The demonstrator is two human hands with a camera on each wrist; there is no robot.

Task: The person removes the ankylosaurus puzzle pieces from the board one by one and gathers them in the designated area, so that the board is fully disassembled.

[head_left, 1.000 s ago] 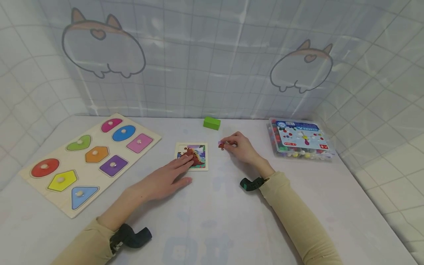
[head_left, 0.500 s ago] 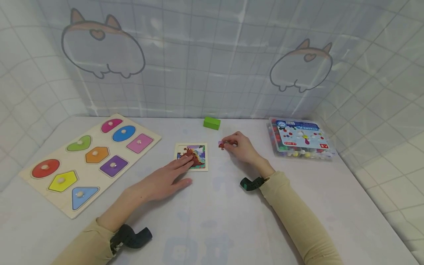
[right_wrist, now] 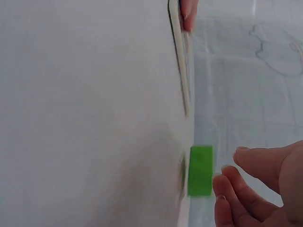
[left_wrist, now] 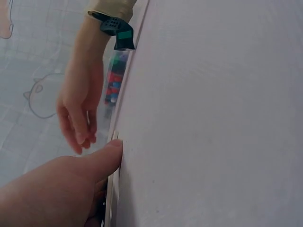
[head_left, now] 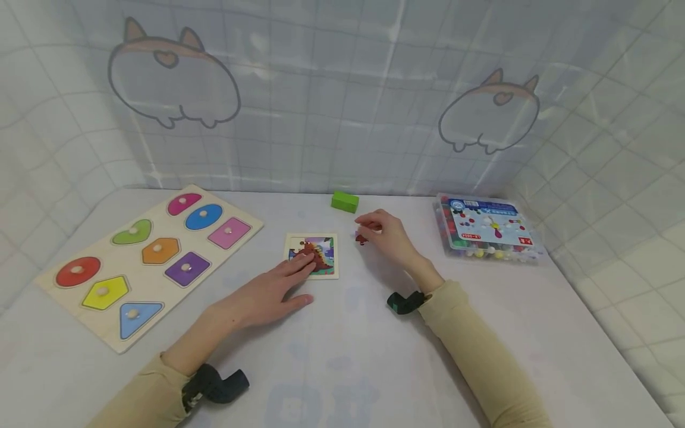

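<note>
In the head view my left hand (head_left: 267,294) rests with straight fingers on the lower left of a small framed jigsaw puzzle (head_left: 327,261), which shows a red-brown dinosaur. The fingers hide part of its picture. To the right of the puzzle, a small red-brown and purple jigsaw piece (head_left: 361,239) lies just below the fingertips of my right hand (head_left: 389,238). In the right wrist view the right hand (right_wrist: 258,189) has its thumb apart from loosely bent fingers, with nothing between them. The left wrist view shows the left thumb (left_wrist: 111,156) by the puzzle's edge.
A green block (head_left: 345,201) stands behind the puzzle. On the left lies a wooden shape board (head_left: 200,249) with knobbed coloured shapes. A clear plastic box (head_left: 487,229) of coloured parts sits at the right, near the curtain at the back.
My right thumb and fingers, earlier at the jigsaw piece, have parted and come slightly away from it. The left hand stays on the puzzle. The head view has shifted slightly.
</note>
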